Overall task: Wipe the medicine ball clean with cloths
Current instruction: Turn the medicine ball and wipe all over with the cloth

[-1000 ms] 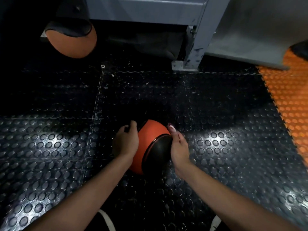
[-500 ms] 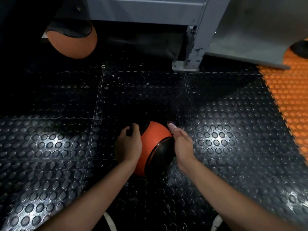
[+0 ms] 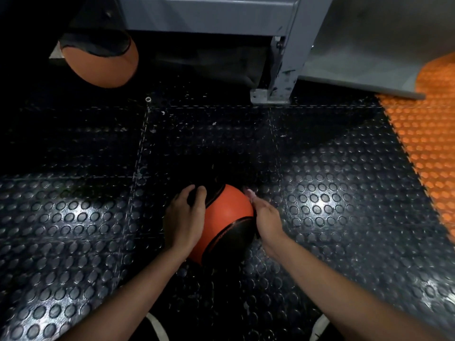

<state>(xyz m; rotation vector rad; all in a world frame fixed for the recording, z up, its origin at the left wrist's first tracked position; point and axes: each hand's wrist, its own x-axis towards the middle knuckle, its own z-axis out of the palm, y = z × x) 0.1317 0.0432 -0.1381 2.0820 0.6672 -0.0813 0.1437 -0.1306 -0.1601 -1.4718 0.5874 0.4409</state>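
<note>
An orange and black medicine ball rests on the black studded floor in the lower middle of the head view. My left hand lies flat against its left side, fingers curled over the top onto a black panel. My right hand presses its right side, fingers straight and pointing away from me. Both hands clasp the ball between them. No cloth shows in either hand.
A second orange and black ball sits at the back left under a grey metal rack. The rack's leg and foot plate stand at the back middle. Orange studded matting runs along the right. My shoe tips show at the bottom edge.
The ball has turned a little between my hands, with the black panel now lower on the right. My left hand has slid further over the ball's top. The right hand barely moved.
</note>
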